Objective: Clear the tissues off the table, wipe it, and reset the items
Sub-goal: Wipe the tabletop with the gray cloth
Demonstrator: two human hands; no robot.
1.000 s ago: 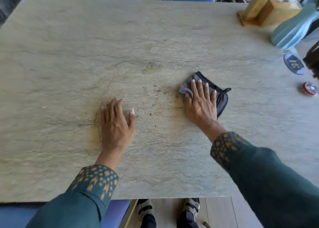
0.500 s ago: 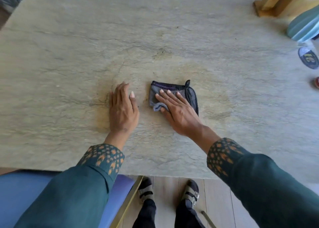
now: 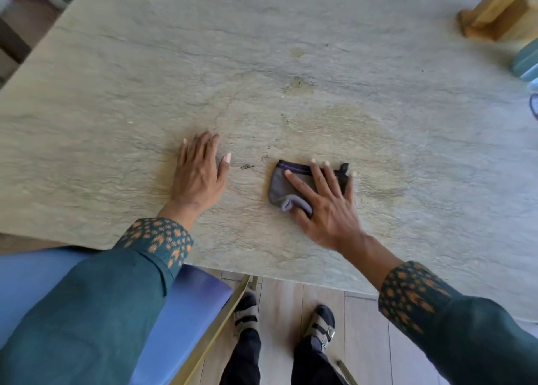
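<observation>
A folded dark grey cloth point(image 3: 281, 185) with a purple-edged hem lies on the pale stone table point(image 3: 291, 64) near its front edge. My right hand point(image 3: 326, 204) presses flat on the cloth, fingers spread over it. My left hand point(image 3: 199, 175) rests flat on the bare table to the left of the cloth, fingers together, holding nothing. A few dark crumbs point(image 3: 247, 166) lie between the two hands. No tissues are in view.
A wooden holder point(image 3: 500, 14) stands at the far right corner, with a pale blue object point(image 3: 527, 61) just below it at the right edge. A blue chair point(image 3: 180, 312) sits under the front edge at left. My feet show on the wooden floor.
My right hand slid the cloth left and toward me, then a little back to the right. My left hand stayed planted on the table. The view tilted down toward the front edge.
</observation>
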